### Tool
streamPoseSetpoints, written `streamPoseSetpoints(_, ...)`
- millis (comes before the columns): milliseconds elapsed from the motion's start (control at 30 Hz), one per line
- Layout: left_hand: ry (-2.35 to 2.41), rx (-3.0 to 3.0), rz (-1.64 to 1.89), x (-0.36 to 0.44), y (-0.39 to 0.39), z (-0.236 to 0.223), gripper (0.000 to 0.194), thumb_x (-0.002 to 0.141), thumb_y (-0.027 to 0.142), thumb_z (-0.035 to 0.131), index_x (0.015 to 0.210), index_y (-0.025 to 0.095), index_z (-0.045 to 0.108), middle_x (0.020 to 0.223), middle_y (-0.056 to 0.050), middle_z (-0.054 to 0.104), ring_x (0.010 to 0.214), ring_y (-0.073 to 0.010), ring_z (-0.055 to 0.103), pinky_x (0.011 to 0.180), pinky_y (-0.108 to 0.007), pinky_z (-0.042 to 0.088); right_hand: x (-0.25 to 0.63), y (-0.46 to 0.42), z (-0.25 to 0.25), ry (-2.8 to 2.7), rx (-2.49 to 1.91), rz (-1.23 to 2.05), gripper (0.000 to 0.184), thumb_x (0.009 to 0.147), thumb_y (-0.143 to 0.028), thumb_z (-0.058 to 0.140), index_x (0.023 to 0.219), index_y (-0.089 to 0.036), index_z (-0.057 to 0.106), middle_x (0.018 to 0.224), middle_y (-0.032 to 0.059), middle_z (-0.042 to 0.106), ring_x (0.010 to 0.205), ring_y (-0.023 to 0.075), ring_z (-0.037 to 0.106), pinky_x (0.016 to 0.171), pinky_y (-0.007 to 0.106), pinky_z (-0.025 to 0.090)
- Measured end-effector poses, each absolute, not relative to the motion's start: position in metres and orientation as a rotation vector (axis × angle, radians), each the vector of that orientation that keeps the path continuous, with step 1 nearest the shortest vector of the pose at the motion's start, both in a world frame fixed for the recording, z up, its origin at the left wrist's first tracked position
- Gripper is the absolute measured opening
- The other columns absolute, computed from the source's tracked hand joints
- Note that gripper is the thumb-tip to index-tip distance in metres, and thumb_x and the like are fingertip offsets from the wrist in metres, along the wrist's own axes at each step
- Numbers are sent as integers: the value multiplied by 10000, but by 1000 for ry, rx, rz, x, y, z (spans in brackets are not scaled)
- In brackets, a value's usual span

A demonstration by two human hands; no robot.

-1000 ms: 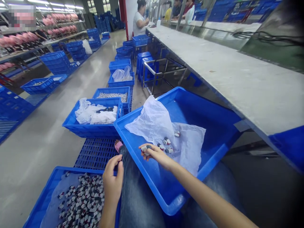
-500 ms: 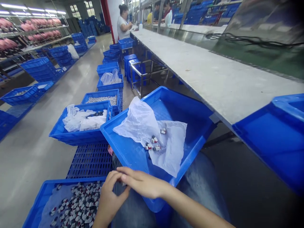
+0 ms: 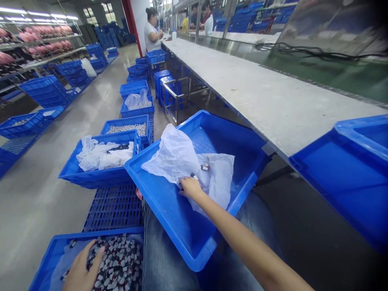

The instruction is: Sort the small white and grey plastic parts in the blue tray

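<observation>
My left hand (image 3: 81,270) hovers low over a blue crate (image 3: 54,246) heaped with small white, dark grey and red blocks (image 3: 118,258). Its thumb and fingers are apart, with nothing visible between them. A tilted blue tray (image 3: 169,210) rests over my lap, with a crumpled white sheet (image 3: 177,151) inside. My right hand (image 3: 190,188) reaches down onto that sheet, fingers curled together; whatever they pinch is hidden beneath them. Just above the knuckles lies one small block (image 3: 194,176), and another block (image 3: 205,167) sits farther up the sheet.
A long pale worktable (image 3: 242,87) runs along the right, with another blue tray (image 3: 342,161) at its near edge. Left of my tray, a crate with white plastic (image 3: 68,167) stands on blue slatted pallets (image 3: 113,208). A person (image 3: 152,34) works at the far end.
My hands were together above the tray's near edge and have separated. The left went down and left over the crate of blocks; the right moved up onto the white sheet.
</observation>
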State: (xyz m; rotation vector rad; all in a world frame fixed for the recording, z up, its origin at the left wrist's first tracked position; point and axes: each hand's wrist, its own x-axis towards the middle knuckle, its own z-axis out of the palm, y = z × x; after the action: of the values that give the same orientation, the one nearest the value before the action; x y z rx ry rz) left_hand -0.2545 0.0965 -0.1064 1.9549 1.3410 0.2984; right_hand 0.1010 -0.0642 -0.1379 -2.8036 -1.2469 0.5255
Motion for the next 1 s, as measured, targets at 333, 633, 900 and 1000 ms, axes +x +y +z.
streamPoseSetpoints(333,848,1553,345,-104,0,-70,504,781,477,477,1199,199,435,1265,-120,485,1160,-234,457,964,-397,379,65,-93,-82,-1363,-2546,132,348,846,-252,460,1184,-179,428,1023,68,566,941,177,544,750,279,452)
streamPoseSetpoints(633,511,1287,361,-63,-40,-57,452,786,394,530,1177,179,455,1212,-69,550,1171,-196,457,972,-286,387,15,-119,-57,-1460,-1937,-293,344,846,-120,400,1187,-162,422,905,78,584,792,162,572,635,269,491)
streamPoseSetpoints(900,609,1449,308,-74,-24,-60,445,818,439,447,1195,204,426,1003,-66,597,751,-134,588,591,-227,482,44,-122,-66,-1564,-1801,24,310,849,-187,423,1157,-200,450,867,39,607,781,139,561,694,281,469)
streamPoseSetpoints(1000,620,1471,241,-73,-25,-62,452,831,449,407,1227,235,365,869,-22,592,553,-86,537,486,-211,439,82,-115,-93,-1354,-2149,249,275,857,-211,396,1119,-172,470,876,50,589,814,142,561,717,284,462)
